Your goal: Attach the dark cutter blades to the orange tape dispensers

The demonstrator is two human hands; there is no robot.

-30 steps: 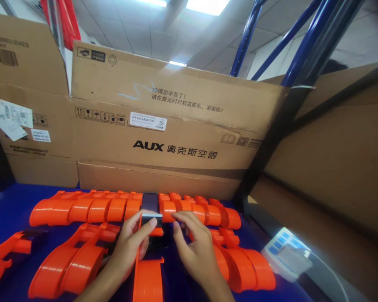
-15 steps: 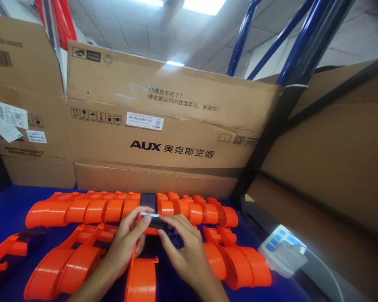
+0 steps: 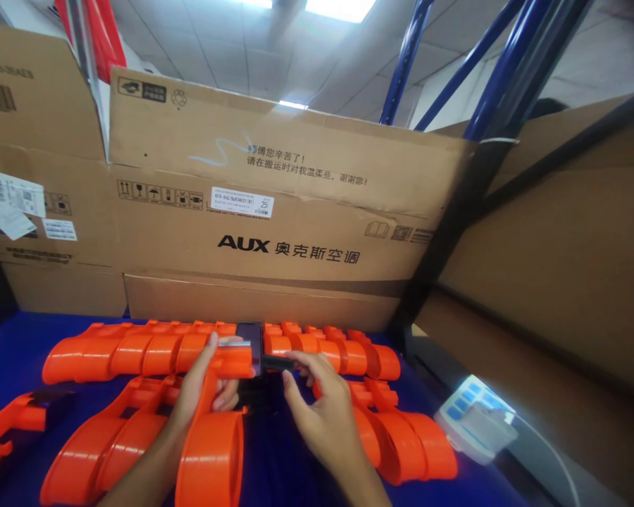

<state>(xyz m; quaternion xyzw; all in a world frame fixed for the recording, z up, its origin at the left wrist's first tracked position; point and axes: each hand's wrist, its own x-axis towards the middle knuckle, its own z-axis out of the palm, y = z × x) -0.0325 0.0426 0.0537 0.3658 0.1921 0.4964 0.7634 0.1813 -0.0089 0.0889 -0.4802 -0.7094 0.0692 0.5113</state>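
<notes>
My left hand (image 3: 201,384) is closed around the upper part of an orange plastic tape dispenser (image 3: 211,451). Its round body hangs below the fingers, and a narrow metal strip shows along the top of its head. Between thumb and fingers, my right hand (image 3: 322,408) pinches a small black plastic piece (image 3: 277,362), just right of the dispenser's head. A slight gap seems to separate the two parts. Behind them lies a dark rectangular object (image 3: 256,338), partly hidden by the dispenser.
More orange dispensers (image 3: 161,352) stand in a back row on the blue surface (image 3: 10,338), with others (image 3: 427,443) nearer on both sides. A white power strip (image 3: 475,415) with a plugged-in adapter sits at right. Cardboard (image 3: 296,211) walls the back; a dark post (image 3: 433,246) rises at right.
The black piece has come away rightward from the dispenser's head in my right hand. My left hand has shifted left with the dispenser, turning it so the orange head shows.
</notes>
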